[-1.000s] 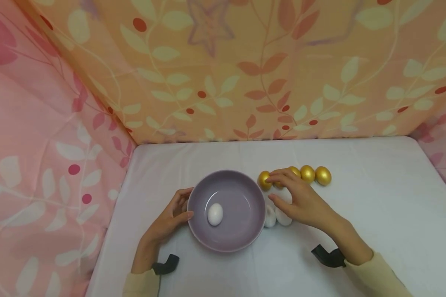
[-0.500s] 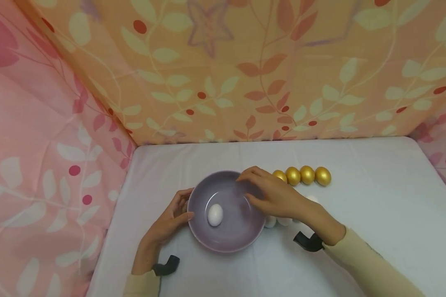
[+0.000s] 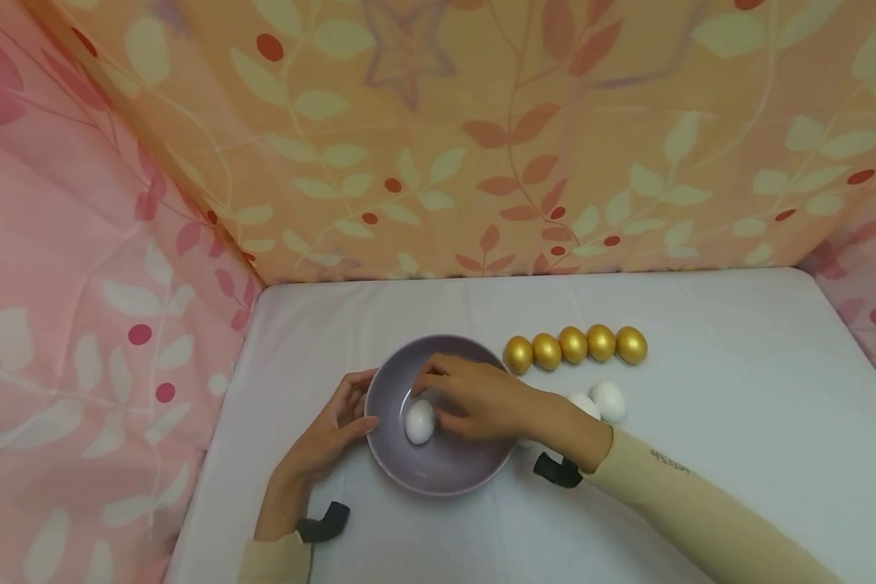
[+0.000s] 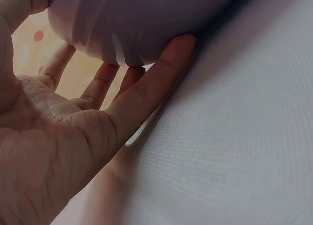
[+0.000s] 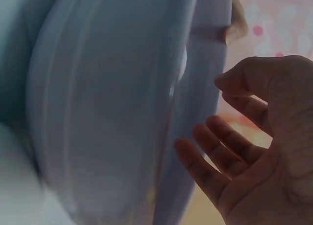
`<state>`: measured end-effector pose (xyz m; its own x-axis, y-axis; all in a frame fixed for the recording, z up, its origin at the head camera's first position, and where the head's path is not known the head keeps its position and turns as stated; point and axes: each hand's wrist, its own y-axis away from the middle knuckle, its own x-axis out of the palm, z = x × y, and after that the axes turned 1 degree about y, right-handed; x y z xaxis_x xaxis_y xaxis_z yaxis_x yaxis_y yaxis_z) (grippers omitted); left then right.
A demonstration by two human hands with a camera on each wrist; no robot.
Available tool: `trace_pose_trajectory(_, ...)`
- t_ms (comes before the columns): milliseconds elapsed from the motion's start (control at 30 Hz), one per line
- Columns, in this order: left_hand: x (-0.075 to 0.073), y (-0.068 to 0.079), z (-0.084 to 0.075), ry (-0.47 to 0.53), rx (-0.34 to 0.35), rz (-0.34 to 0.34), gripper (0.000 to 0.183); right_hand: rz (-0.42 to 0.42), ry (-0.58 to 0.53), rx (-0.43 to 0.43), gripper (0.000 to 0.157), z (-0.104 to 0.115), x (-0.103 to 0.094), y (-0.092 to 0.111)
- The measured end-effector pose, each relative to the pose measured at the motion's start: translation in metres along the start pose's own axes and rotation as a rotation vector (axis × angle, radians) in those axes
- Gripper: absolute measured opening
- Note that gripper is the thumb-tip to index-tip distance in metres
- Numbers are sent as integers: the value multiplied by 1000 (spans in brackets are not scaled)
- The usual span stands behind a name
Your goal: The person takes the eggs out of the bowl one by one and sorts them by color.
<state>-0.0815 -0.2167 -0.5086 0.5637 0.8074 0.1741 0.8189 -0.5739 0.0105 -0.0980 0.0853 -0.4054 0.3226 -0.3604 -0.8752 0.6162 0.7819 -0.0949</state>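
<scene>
A purple bowl (image 3: 434, 480) stands on the table with one white egg (image 3: 419, 422) inside, left of its middle. My left hand (image 3: 332, 430) holds the bowl's left side, its thumb at the rim; in the left wrist view its fingers (image 4: 161, 71) lie along the outer wall. Over the bowl, my right hand (image 3: 485, 397) reaches in from the right, with thumb and fingertips close around the egg. The right wrist view shows those fingers (image 5: 198, 168) spread and holding nothing, and only a sliver of the egg (image 5: 183, 63) past the rim.
Several golden eggs (image 3: 573, 345) form a row behind and right of the bowl. White eggs (image 3: 608, 401) lie right of it, partly covered by my right forearm. A white cloth (image 3: 737, 389) covers the table; patterned fabric walls (image 3: 423, 162) rise behind and beside it.
My right hand has moved left, from above the golden and white eggs to inside the bowl by the white egg. The left hand and bowl stay put.
</scene>
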Motion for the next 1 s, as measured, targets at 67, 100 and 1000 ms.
trace_pose_trajectory(67,0,0,0,-1,-7,1,67,19,-10,-17,35,1,2,-4)
trace_pose_trajectory(100,0,0,0,0,-10,3,67,36,-13,-20,34,3,3,-6)
trace_pose_trajectory(1000,-4,1,-4,3,-13,36,67,347,221,20,41,18,15,-40)
